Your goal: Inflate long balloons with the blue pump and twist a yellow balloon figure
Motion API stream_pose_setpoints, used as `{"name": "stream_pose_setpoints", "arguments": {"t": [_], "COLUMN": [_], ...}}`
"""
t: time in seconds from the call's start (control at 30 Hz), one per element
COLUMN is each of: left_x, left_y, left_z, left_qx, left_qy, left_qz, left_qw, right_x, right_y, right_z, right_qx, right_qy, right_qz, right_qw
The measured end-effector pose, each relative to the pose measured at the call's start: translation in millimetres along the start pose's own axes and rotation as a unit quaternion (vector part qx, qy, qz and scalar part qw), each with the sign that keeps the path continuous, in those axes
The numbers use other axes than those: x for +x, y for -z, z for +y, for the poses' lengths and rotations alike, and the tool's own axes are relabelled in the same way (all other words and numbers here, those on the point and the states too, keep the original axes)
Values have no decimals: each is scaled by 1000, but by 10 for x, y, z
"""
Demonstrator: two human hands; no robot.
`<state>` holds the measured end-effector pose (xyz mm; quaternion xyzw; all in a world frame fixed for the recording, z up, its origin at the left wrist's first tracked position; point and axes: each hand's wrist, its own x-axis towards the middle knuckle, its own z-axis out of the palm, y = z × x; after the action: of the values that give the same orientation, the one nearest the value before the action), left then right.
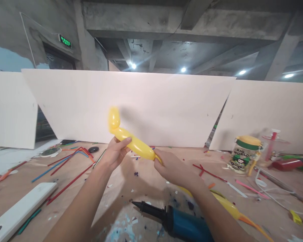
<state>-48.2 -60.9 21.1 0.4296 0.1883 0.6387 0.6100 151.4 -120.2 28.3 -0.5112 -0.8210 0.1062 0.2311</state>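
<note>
A long yellow balloon (131, 141) is held up above the table, with a small twisted bubble at its upper left end. My left hand (115, 153) is closed round the balloon just below that bubble. My right hand (172, 168) is closed on the balloon's lower right part, where it narrows. The rest of the yellow balloon passes behind my right forearm and lies on the table (227, 205). A blue and black hand pump (176, 220) rests on the table beneath my arms.
Several uninflated long balloons (65, 161) in red, blue and green lie scattered at the left. A white flat bar (17, 208) sits at the lower left. A clear jar with a yellow lid (244, 153) stands at the right. White boards (131, 107) wall the table's far side.
</note>
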Motion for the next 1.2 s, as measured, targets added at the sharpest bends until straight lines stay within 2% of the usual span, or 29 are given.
{"name": "stream_pose_setpoints", "arguments": {"t": [0.1,0.2,0.27,0.4,0.5,0.6,0.77,0.8,0.87,0.93,0.97,1.0,1.03,1.07,1.13,1.2], "left_x": [-5,-27,-37,-18,24,69,130,137,135,108,86,60,33,7,-34,-55], "left_y": [-91,-173,-199,-172,-80,35,139,145,150,143,133,119,103,85,58,49], "left_z": [-97,-186,-211,-158,-78,-20,70,86,100,79,57,30,1,-25,-62,-76], "left_qx": [-13,-20,-17,-79,-140,-141,-129,-109,-19,126,203,273,332,379,439,451], "left_qy": [-20,-6,-1,2,0,-60,-144,-161,-205,-247,-260,-268,-273,-271,-243,-205], "left_qz": [82,134,149,132,130,126,57,64,128,216,239,237,207,155,20,-97], "left_qw": [996,991,989,988,982,980,979,979,970,936,914,893,879,871,865,863], "right_x": [-11,-26,-24,9,22,20,28,30,27,14,3,-11,-25,-40,-62,-68], "right_y": [-96,-152,-160,-92,16,112,186,194,207,220,227,236,247,260,291,318], "right_z": [-39,-78,-82,-9,73,134,222,233,230,191,163,135,111,95,99,144], "right_qx": [-74,-49,-23,18,49,55,51,58,71,86,97,116,142,175,244,288], "right_qy": [-28,-14,-12,-33,-4,17,16,14,8,8,9,9,10,11,15,18], "right_qz": [58,53,50,17,-31,-63,-81,-84,-79,-74,-76,-78,-78,-76,-59,-33], "right_qw": [995,997,998,999,998,996,995,995,994,994,992,990,987,982,968,957]}}
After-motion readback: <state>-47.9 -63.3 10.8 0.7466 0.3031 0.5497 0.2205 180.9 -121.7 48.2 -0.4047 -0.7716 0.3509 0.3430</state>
